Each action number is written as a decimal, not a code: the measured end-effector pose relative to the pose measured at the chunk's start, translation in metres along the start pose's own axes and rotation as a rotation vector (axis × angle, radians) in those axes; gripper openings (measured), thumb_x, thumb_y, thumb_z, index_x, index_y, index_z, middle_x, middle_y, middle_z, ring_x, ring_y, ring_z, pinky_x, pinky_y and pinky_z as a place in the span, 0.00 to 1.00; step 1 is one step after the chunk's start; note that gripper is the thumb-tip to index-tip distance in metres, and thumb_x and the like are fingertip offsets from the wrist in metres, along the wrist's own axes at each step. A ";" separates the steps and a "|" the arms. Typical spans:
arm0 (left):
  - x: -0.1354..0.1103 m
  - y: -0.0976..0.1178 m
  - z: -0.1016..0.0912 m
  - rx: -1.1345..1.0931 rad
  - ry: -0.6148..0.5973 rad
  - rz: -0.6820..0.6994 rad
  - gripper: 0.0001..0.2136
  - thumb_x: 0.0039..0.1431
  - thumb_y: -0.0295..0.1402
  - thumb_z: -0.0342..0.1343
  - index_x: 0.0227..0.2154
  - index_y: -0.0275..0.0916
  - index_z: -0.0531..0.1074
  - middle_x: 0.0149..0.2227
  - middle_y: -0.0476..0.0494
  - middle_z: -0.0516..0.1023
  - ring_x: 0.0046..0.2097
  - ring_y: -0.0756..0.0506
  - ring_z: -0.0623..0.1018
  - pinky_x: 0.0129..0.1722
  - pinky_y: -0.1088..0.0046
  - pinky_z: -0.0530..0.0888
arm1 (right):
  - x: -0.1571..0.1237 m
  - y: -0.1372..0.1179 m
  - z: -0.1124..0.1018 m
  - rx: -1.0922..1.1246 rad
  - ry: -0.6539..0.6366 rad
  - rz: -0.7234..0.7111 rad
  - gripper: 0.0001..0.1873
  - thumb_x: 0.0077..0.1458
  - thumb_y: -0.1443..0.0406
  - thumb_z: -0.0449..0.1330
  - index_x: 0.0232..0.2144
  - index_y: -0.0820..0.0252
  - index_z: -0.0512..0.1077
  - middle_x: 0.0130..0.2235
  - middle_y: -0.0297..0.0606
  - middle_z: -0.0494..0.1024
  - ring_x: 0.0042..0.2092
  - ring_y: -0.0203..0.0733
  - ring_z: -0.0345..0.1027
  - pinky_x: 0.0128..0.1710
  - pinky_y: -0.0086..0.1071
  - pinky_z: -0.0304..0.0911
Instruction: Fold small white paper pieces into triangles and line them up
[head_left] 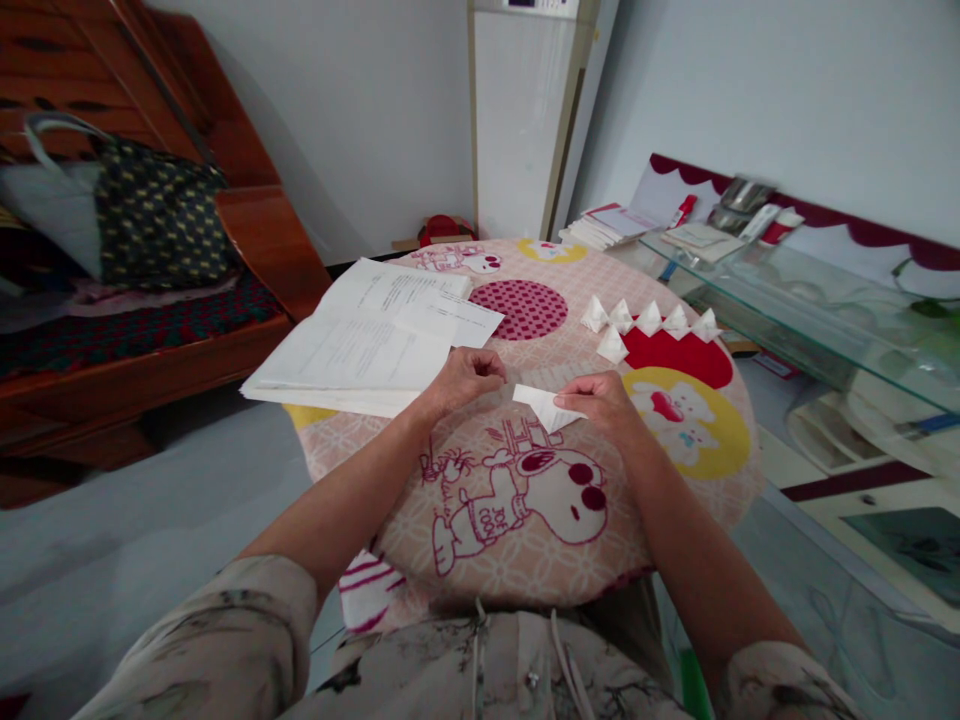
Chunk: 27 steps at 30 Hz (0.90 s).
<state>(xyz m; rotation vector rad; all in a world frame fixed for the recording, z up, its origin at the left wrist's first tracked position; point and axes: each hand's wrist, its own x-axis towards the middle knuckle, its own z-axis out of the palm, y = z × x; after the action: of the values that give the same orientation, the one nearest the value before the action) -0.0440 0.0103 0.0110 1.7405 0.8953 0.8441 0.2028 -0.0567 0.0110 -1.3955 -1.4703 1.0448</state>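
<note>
A small folded white paper piece (545,404) lies on the round table with a pink cartoon cloth (525,540). My right hand (606,400) is closed and pinches the paper's right end. My left hand (466,377) is curled shut just left of the paper, fingertips pressed together near its corner; whether it holds anything is hidden. Several small folded white paper shapes (649,322) sit in a row further back on the cloth.
A stack of printed paper sheets (375,335) lies at the table's left. A glass desk (817,300) with books and cans stands to the right. A wooden bench (150,250) holds a bag on the left. A white cabinet (525,110) stands behind.
</note>
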 end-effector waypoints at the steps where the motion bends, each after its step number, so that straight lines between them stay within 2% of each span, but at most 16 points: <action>1: 0.001 0.000 -0.001 0.011 0.023 0.000 0.05 0.47 0.31 0.59 0.25 0.33 0.75 0.22 0.51 0.72 0.24 0.53 0.68 0.24 0.77 0.62 | 0.001 0.001 0.000 0.001 0.006 0.003 0.12 0.40 0.57 0.69 0.20 0.62 0.80 0.19 0.32 0.73 0.24 0.34 0.60 0.24 0.29 0.53; 4: 0.002 0.005 0.006 0.058 0.045 0.069 0.07 0.52 0.32 0.59 0.30 0.34 0.78 0.28 0.47 0.78 0.29 0.52 0.72 0.29 0.76 0.67 | 0.002 0.004 0.003 -0.001 -0.005 0.011 0.13 0.40 0.57 0.69 0.20 0.62 0.80 0.19 0.32 0.72 0.24 0.34 0.60 0.25 0.29 0.53; 6: 0.002 0.008 0.016 0.121 -0.023 0.124 0.07 0.54 0.33 0.60 0.32 0.34 0.79 0.31 0.45 0.80 0.32 0.51 0.74 0.32 0.75 0.69 | 0.003 0.006 0.007 -0.008 -0.035 0.010 0.12 0.41 0.57 0.68 0.21 0.62 0.80 0.19 0.32 0.72 0.24 0.34 0.59 0.25 0.29 0.53; 9: 0.001 0.011 0.030 0.177 -0.090 0.160 0.05 0.55 0.31 0.59 0.27 0.35 0.77 0.27 0.48 0.77 0.29 0.52 0.71 0.30 0.75 0.67 | 0.003 0.005 0.013 -0.042 -0.076 -0.006 0.13 0.44 0.56 0.67 0.21 0.62 0.79 0.18 0.30 0.68 0.24 0.34 0.57 0.24 0.29 0.51; 12: 0.002 0.010 0.036 0.184 -0.115 0.137 0.06 0.54 0.29 0.58 0.24 0.35 0.74 0.23 0.51 0.73 0.26 0.53 0.68 0.27 0.76 0.63 | 0.002 0.002 0.016 -0.088 -0.103 -0.045 0.14 0.47 0.57 0.64 0.20 0.62 0.76 0.18 0.29 0.65 0.24 0.33 0.54 0.24 0.29 0.47; 16: 0.002 0.008 0.035 0.168 -0.128 0.103 0.05 0.53 0.28 0.57 0.23 0.35 0.73 0.22 0.52 0.70 0.25 0.54 0.66 0.26 0.76 0.62 | 0.002 -0.004 0.017 -0.113 -0.090 -0.102 0.13 0.46 0.59 0.61 0.18 0.61 0.74 0.18 0.29 0.63 0.24 0.32 0.53 0.24 0.30 0.47; 21: 0.003 0.005 0.029 0.143 -0.123 0.094 0.05 0.52 0.29 0.57 0.23 0.35 0.73 0.21 0.52 0.69 0.25 0.54 0.65 0.26 0.76 0.61 | 0.001 -0.005 0.013 -0.098 -0.036 -0.066 0.10 0.44 0.60 0.61 0.19 0.61 0.76 0.17 0.30 0.65 0.23 0.33 0.55 0.22 0.29 0.47; 27: 0.006 -0.004 0.016 0.078 -0.143 0.046 0.09 0.53 0.34 0.59 0.22 0.35 0.71 0.21 0.52 0.67 0.24 0.54 0.63 0.24 0.77 0.58 | 0.002 0.001 0.003 -0.020 0.015 0.028 0.09 0.40 0.61 0.62 0.20 0.60 0.78 0.18 0.34 0.74 0.21 0.36 0.64 0.22 0.29 0.57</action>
<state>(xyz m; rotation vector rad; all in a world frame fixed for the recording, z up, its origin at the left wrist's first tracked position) -0.0277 0.0097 0.0033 1.8702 0.8054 0.7126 0.2003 -0.0545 0.0088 -1.4386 -1.4576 1.0380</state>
